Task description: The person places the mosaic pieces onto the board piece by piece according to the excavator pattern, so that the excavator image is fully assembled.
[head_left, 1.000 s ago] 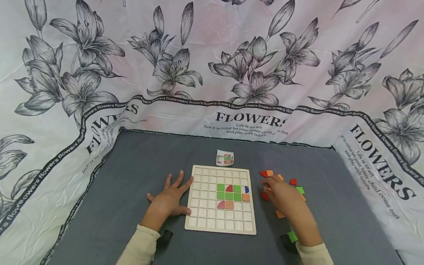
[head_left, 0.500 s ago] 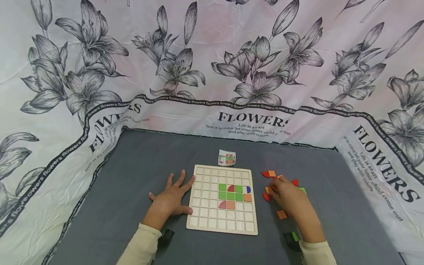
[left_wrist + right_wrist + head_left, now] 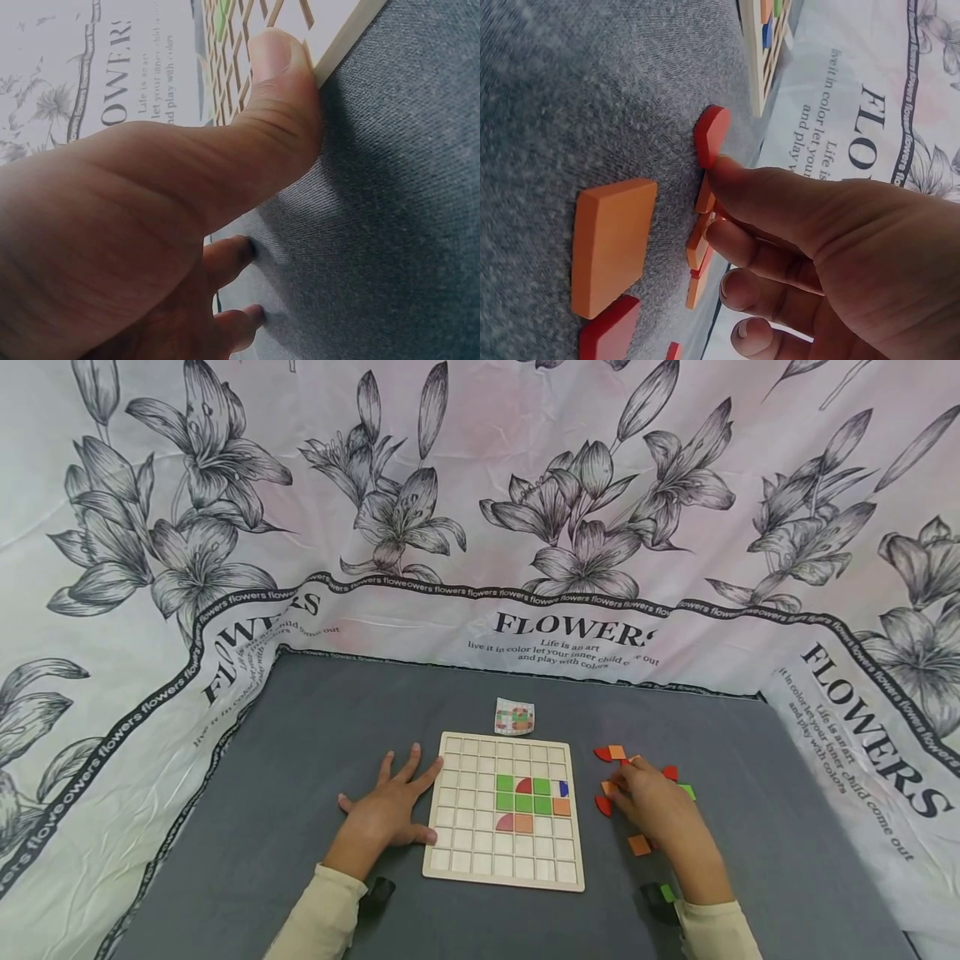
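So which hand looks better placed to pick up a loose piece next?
Probably the right hand: its fingers are down among the loose pieces, while the left hand rests across the board from them, at the opposite edge.

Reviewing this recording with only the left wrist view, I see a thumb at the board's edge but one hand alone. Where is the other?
Observer: The right hand is among loose red and orange pieces, to the right of the board.
Operator: I catch some green on the board. Is there any blue?
Observer: Yes, the head view shows a blue piece in the rightmost column.
Operator: Which loose piece looks biggest in the right wrist view?
Observer: An orange square, with a red piece beside it.
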`<state>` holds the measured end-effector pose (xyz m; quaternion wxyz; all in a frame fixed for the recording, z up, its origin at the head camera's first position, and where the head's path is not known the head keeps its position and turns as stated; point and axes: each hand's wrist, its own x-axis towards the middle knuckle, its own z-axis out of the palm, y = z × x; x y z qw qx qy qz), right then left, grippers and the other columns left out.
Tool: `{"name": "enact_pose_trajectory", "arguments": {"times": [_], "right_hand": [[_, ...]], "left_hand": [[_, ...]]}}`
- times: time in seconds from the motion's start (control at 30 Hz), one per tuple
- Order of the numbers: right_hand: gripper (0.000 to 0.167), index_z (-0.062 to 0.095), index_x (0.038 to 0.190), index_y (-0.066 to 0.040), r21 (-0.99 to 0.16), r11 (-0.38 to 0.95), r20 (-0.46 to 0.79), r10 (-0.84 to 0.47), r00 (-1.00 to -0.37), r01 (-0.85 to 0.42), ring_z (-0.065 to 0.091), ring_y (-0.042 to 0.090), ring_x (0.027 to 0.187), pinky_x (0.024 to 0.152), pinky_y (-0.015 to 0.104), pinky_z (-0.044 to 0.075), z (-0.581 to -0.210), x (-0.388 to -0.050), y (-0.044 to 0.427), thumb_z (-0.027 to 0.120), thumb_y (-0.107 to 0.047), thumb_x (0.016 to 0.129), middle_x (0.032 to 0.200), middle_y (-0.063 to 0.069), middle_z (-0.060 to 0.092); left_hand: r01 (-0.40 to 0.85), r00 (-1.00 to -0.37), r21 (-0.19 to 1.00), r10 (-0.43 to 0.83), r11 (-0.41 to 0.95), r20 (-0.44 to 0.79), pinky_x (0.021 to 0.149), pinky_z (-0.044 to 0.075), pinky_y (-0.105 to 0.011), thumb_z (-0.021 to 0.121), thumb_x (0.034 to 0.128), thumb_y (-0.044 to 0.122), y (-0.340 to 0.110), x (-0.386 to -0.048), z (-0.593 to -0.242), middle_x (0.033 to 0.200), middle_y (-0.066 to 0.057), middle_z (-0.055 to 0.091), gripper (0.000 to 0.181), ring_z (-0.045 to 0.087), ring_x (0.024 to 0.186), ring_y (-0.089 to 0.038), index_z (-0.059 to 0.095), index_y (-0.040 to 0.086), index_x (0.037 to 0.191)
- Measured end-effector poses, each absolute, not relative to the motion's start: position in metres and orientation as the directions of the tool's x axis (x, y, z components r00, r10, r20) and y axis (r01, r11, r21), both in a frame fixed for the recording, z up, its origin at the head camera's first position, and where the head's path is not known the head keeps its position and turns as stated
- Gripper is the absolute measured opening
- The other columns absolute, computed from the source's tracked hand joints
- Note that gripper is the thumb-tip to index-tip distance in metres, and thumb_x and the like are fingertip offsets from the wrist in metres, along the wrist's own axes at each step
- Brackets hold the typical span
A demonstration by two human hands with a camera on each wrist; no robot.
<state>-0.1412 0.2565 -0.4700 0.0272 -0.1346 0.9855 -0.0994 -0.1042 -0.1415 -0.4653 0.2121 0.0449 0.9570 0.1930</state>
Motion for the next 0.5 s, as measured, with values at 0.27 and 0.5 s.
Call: {"name": "enact_pose_trajectory", "arguments": {"times": [0.27,0.5], "right_hand": [[0.024,0.071,0.106,0.000,-0.213,0.948,-0.051,-0.253,-0.966,-0.237,0.060,0.019,0.075,0.067,0.043,0.059,-0.4701,-0.1432,0.2545,0.082,-0.019,0.095,0.098,0.008,0.060],[0.028,0.065,0.110,0.002,-0.230,0.952,-0.106,-0.230,-0.967,-0.201,0.053,0.019,0.070,0.060,0.037,0.052,-0.4717,-0.1456,0.2541,0.076,-0.016,0.091,0.100,0.010,0.057]], "left_hand": [[0.013,-0.912,0.394,0.172,0.919,-0.372,0.094,0.015,-0.099,0.092,0.0805,0.042,-0.1423,-0.1022,-0.4646,0.179,-0.002,0.009,0.110,0.004,0.163,-0.042,0.028,0.035,0.169],[0.014,-0.913,0.401,0.175,0.916,-0.368,0.094,0.015,-0.099,0.092,0.0808,0.042,-0.1427,-0.1028,-0.4646,0.179,-0.002,0.009,0.110,0.003,0.163,-0.041,0.028,0.036,0.169]]}}
